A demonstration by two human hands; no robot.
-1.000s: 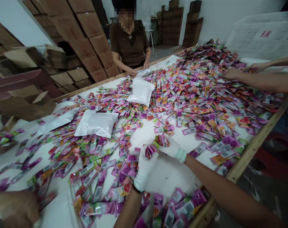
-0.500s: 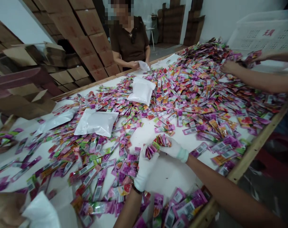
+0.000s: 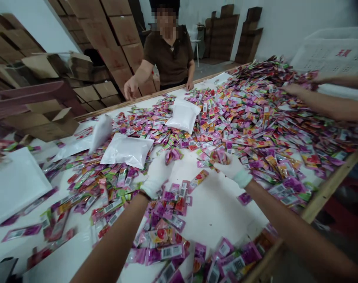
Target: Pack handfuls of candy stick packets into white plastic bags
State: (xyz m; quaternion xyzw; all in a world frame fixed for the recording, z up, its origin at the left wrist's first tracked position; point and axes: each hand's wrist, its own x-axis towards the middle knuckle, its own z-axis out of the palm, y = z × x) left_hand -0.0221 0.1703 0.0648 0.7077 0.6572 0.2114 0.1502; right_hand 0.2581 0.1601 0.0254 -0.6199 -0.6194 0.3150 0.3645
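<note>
Colourful sachets (image 3: 240,114) lie heaped and scattered over a white table (image 3: 214,204). My left hand (image 3: 159,173), in a white glove, is wrapped round a small bunch of sachets (image 3: 172,155). To its right, my right hand (image 3: 230,167), gloved too, is closed on another bunch (image 3: 222,156) at the edge of the heap. The two hands are apart. A filled white bag (image 3: 127,150) lies just left of my left hand, and a second one (image 3: 183,115) lies beyond it.
Across the table stands a person (image 3: 170,59) with one arm out. Another person's arms (image 3: 323,98) reach into the heap at right, near a white crate (image 3: 335,51). At left are a flat white bag (image 3: 16,184), a hand and an open carton (image 3: 46,122). Wooden rims edge the table.
My hands have moved apart, each with sachets. A single sachet now lies between them. The person opposite has let go of a white bag, which now appears upright at left; another white bag has appeared at far left.
</note>
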